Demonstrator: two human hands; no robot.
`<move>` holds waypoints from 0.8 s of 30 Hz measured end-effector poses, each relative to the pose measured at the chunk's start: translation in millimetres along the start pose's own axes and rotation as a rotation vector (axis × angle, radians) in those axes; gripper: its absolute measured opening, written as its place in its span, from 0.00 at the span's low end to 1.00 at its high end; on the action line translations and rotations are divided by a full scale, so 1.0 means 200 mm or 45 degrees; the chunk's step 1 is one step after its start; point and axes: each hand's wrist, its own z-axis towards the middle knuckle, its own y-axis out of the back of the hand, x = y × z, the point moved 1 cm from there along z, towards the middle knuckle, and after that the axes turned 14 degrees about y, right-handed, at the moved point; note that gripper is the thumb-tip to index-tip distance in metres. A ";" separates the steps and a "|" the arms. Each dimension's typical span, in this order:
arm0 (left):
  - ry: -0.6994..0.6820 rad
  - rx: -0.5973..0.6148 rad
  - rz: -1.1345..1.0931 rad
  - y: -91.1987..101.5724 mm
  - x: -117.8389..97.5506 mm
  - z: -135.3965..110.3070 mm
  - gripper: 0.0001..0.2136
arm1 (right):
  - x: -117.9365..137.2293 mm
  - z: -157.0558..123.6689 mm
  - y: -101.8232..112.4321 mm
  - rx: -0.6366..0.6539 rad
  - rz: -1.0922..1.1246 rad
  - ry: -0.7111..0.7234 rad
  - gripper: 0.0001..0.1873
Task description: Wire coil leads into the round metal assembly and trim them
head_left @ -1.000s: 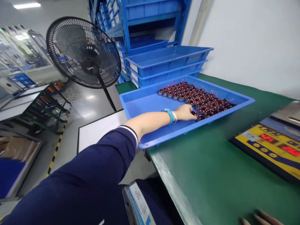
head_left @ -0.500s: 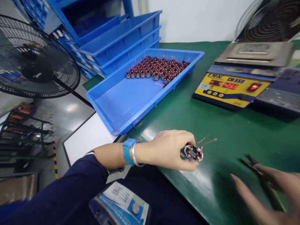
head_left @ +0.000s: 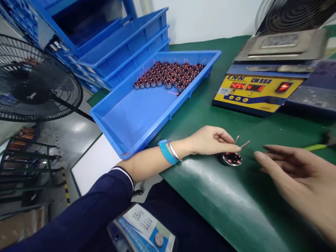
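Note:
My left hand rests on the green mat and pinches the thin wire leads of a small round wound stator. The stator sits flat on the mat right under my fingertips. My right hand hovers just right of the stator, fingers apart and holding nothing. A blue tray at the table's left edge holds several more stators packed in its far corner. A blue band and a bracelet circle my left wrist.
A yellow-faced unit with red digits stands at the back right, metal plates behind it. A green tool handle lies beyond my right hand. Stacked blue trays and a floor fan are on the left. A badge hangs near my lap.
My left hand took a stator out of the tray, carried it over and set it down on the mat. My right hand came in from the right, now open.

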 end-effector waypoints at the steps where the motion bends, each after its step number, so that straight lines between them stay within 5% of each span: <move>1: 0.032 0.002 -0.091 -0.01 0.00 0.01 0.09 | 0.06 0.01 -0.03 0.083 0.166 -0.164 0.37; 3: 0.083 -0.002 -0.162 -0.02 -0.01 0.03 0.04 | 0.14 0.02 -0.07 0.083 0.379 -0.339 0.46; 5: 0.139 0.018 -0.190 -0.04 -0.03 0.03 0.03 | 0.16 0.03 -0.09 0.039 0.464 -0.305 0.48; 10: 0.245 0.077 -0.222 -0.05 -0.05 0.01 0.03 | 0.09 0.00 -0.12 -0.075 0.362 0.026 0.38; 19: 0.322 0.042 -0.180 -0.03 -0.04 0.02 0.05 | 0.09 -0.05 -0.14 -0.064 0.229 0.209 0.30; 24: 0.330 0.057 -0.187 -0.03 -0.05 0.01 0.08 | 0.07 -0.05 -0.14 -0.061 0.256 0.130 0.31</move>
